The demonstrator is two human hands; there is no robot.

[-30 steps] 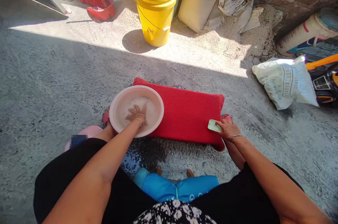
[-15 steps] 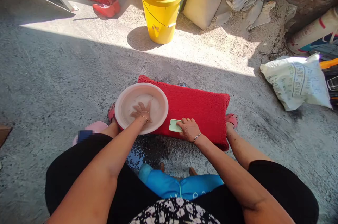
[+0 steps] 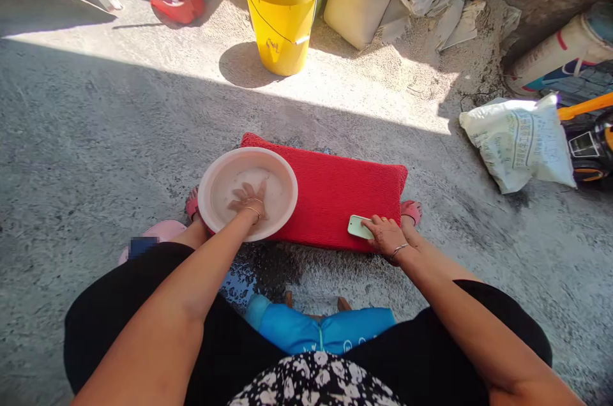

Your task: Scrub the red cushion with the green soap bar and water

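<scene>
Since the frame half a second ago, the right hand (image 3: 385,237) and its pale green rounded rectangular block (image 3: 358,227) have shifted from just beside the basin toward the far right portion of the red surface. Left hand (image 3: 249,200): position within the basin unchanged; fingers extended and spread, palm down, gripping nothing. Whether it presses on the basin's bottom cannot be determined through the cloudy water (image 3: 225,202).

Right hand: fingers closed over the right end of the block, which lies flat against the long rectangular slab covered in red textured fabric (image 3: 340,189). A small hole shows near the block's exposed end; its underside is hidden.

Basin: pale pink, round, wide-rimmed (image 3: 204,195), standing on the left end of the slab. One foot in pink footwear (image 3: 410,211) rests beside the slab's right end. Rough grey concrete floor (image 3: 119,106) is dark and wet along the slab's near edge.

Surroundings: yellow plastic bucket with wire handle (image 3: 282,26), upright in sunlight beyond the slab; white printed sack (image 3: 520,141) lying to the right; red dustpan (image 3: 179,8) at upper left.
</scene>
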